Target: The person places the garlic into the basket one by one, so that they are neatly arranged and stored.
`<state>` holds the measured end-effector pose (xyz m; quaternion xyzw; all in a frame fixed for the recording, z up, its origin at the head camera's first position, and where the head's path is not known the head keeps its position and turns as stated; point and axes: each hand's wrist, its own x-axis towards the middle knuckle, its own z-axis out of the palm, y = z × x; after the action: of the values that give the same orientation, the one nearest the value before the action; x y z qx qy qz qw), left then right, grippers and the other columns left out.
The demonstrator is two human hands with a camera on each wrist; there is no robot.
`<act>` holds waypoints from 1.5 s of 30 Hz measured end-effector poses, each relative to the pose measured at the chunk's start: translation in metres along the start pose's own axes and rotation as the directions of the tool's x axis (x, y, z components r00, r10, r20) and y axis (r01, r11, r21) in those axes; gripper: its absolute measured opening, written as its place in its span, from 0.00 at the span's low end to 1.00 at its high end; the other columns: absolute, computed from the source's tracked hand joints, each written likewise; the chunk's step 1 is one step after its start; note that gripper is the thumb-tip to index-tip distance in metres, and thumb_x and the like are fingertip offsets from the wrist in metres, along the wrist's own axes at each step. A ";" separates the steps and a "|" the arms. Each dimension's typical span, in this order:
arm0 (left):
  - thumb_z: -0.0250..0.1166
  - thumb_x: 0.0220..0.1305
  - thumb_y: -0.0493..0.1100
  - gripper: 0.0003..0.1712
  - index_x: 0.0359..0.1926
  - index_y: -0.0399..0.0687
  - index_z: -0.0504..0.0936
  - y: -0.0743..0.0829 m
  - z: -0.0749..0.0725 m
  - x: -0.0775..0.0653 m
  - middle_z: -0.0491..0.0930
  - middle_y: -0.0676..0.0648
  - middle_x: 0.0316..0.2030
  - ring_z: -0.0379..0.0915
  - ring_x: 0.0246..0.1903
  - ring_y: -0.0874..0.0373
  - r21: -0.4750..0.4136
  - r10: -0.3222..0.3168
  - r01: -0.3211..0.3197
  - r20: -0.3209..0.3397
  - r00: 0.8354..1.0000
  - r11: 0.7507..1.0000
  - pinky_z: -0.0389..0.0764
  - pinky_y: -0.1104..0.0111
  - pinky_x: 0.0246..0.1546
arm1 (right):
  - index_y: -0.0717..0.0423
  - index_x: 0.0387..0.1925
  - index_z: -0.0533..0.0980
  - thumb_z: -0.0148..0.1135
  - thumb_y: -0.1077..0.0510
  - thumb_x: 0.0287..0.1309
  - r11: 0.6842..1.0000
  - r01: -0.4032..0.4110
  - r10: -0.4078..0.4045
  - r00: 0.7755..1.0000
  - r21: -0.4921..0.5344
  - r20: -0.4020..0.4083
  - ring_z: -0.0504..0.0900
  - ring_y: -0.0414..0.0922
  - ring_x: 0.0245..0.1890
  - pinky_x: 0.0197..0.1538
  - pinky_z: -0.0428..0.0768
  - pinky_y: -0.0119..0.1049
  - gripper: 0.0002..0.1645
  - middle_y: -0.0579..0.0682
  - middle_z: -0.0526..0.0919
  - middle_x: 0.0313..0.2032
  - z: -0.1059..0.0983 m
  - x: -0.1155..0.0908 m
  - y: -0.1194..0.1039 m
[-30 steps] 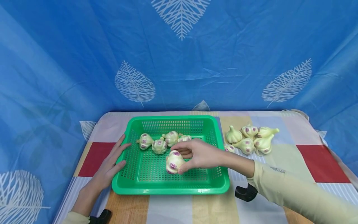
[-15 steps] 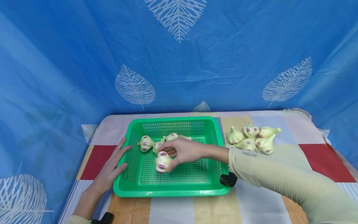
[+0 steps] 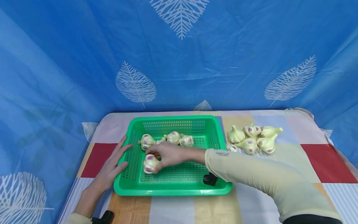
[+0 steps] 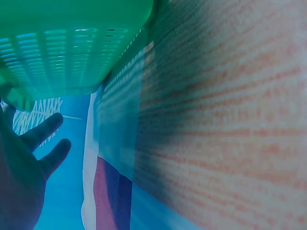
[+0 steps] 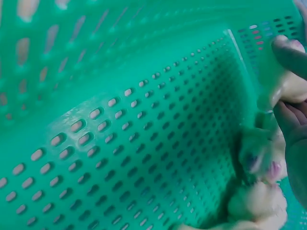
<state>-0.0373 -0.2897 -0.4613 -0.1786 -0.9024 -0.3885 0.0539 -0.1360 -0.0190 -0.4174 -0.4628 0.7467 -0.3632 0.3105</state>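
Observation:
My right hand [image 3: 170,154] pinches a garlic bulb [image 3: 150,164] with purple streaks between thumb and fingers, inside the green basket [image 3: 173,190] near its left side. In the right wrist view the held bulb [image 5: 288,86] shows at the right edge, partly covered by the fingers. Behind the hand several other garlic bulbs [image 3: 172,137] lie in a row in the basket, one partly hidden by it. My left hand [image 3: 110,168] rests on the basket's left rim with fingers straight. The left wrist view shows that hand [image 4: 24,163] with fingers spread beside the basket wall.
Several more garlic bulbs [image 3: 250,145] lie clustered on the checked tablecloth [image 3: 289,161] right of the basket. A blue curtain [image 3: 195,62] with white leaf prints hangs behind the table. Bare wood-look surface [image 3: 130,208] shows in front.
My right hand has carried the garlic bulb leftward across the basket, to near its left side. The left hand stays at the rim.

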 end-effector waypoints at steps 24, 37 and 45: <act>0.56 0.67 0.39 0.37 0.76 0.50 0.61 0.002 0.000 0.004 0.42 0.50 0.80 0.41 0.76 0.59 -0.035 -0.003 0.004 0.014 1.000 0.999 0.70 0.46 0.59 | 0.57 0.61 0.69 0.78 0.55 0.52 0.950 -0.053 0.007 0.989 -0.307 -0.148 0.80 0.36 0.43 0.43 0.77 0.27 0.38 0.49 0.83 0.48 0.031 0.030 0.013; 0.56 0.66 0.38 0.37 0.76 0.48 0.61 0.004 -0.001 0.003 0.42 0.50 0.80 0.39 0.76 0.59 -0.057 0.001 0.000 0.014 1.000 0.998 0.67 0.36 0.58 | 0.60 0.70 0.62 0.79 0.56 0.51 0.922 -0.071 0.017 0.990 -0.381 -0.143 0.80 0.44 0.55 0.54 0.78 0.33 0.49 0.55 0.80 0.57 0.026 0.021 -0.002; 0.57 0.66 0.39 0.37 0.76 0.48 0.61 0.002 -0.002 0.003 0.42 0.50 0.80 0.40 0.76 0.60 -0.035 -0.002 0.002 0.011 1.000 0.999 0.71 0.40 0.56 | 0.59 0.76 0.59 0.74 0.51 0.58 0.930 -0.077 0.022 0.988 -0.359 -0.153 0.69 0.46 0.68 0.65 0.70 0.39 0.50 0.51 0.70 0.70 0.008 0.003 -0.017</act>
<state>-0.0392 -0.2892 -0.4575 -0.1808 -0.8959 -0.4034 0.0452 -0.1228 -0.0288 -0.4080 -0.4653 0.8332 -0.2438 0.1727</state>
